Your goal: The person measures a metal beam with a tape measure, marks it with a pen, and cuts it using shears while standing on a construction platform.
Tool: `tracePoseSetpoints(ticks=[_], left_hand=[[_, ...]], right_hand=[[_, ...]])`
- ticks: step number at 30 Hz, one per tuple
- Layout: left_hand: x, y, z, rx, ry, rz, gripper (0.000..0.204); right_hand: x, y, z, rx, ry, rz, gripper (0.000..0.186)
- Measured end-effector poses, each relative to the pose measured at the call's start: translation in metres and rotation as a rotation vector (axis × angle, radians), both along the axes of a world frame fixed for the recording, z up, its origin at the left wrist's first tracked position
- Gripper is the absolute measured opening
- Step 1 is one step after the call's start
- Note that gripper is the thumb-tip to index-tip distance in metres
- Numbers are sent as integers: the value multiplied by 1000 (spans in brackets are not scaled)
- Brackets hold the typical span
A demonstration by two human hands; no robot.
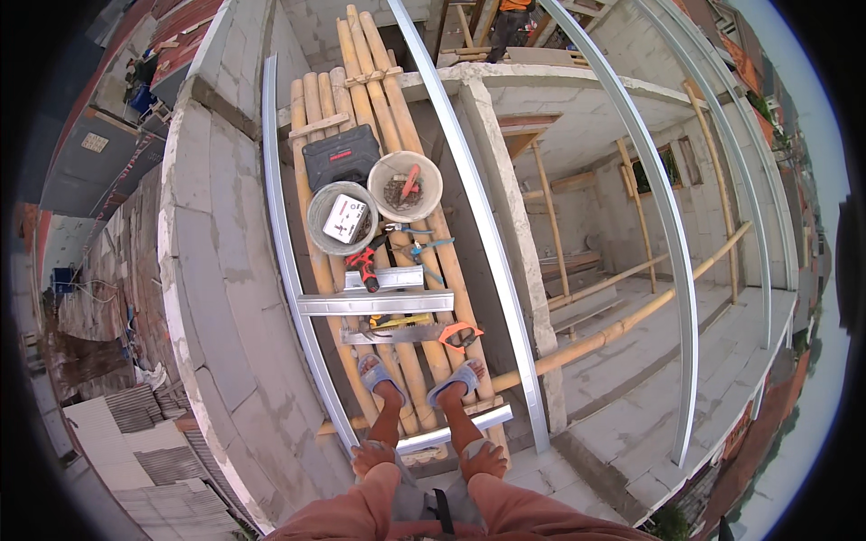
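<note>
Both of my hands rest near my bent knees, low in the view. My left hand [373,458] lies over the left knee with its fingers stretched out. On the right knee lies my right hand [484,460], fingers apart and holding nothing. Ahead of my sandalled feet is a handsaw [392,335] with an orange handle. A short silver metal channel [377,304] lies crosswise beyond it. Further off are a red and black cordless drill [363,267] and blue-handled pliers [431,244]. A yellow tool [399,320] is partly hidden between the channel and the saw.
I stand on a platform of bamboo poles [413,383]. A grey bucket [317,229] holding a white box, a pale bucket [428,203] and a black case [341,156] stand on it. Long metal channels [478,203] flank it. Block walls [216,252] surround drops; another person [511,18] is far off.
</note>
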State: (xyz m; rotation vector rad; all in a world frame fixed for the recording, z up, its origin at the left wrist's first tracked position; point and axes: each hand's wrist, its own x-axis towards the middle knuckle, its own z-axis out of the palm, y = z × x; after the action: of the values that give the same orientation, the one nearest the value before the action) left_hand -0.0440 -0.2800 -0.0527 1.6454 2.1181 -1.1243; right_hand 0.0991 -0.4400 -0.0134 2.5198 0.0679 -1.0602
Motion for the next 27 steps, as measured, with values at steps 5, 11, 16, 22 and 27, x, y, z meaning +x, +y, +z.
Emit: tracePoseSetpoints(ticks=[5, 11, 16, 22, 27], left_hand=[[2, -3, -1, 21, 26, -42, 46], [-5, -6, -4, -25, 1, -35, 49], [1, 0, 2, -107, 33, -42, 55], [2, -4, 5, -30, 35, -31, 54], [7, 1, 9, -77, 17, -7, 56]], right_hand=[[5, 5, 4, -22, 28, -16, 75], [7, 8, 6, -29, 42, 14, 75], [2, 6, 3, -55, 38, 30, 73], [3, 5, 4, -38, 14, 75, 71], [5, 4, 4, -22, 11, 69, 70]])
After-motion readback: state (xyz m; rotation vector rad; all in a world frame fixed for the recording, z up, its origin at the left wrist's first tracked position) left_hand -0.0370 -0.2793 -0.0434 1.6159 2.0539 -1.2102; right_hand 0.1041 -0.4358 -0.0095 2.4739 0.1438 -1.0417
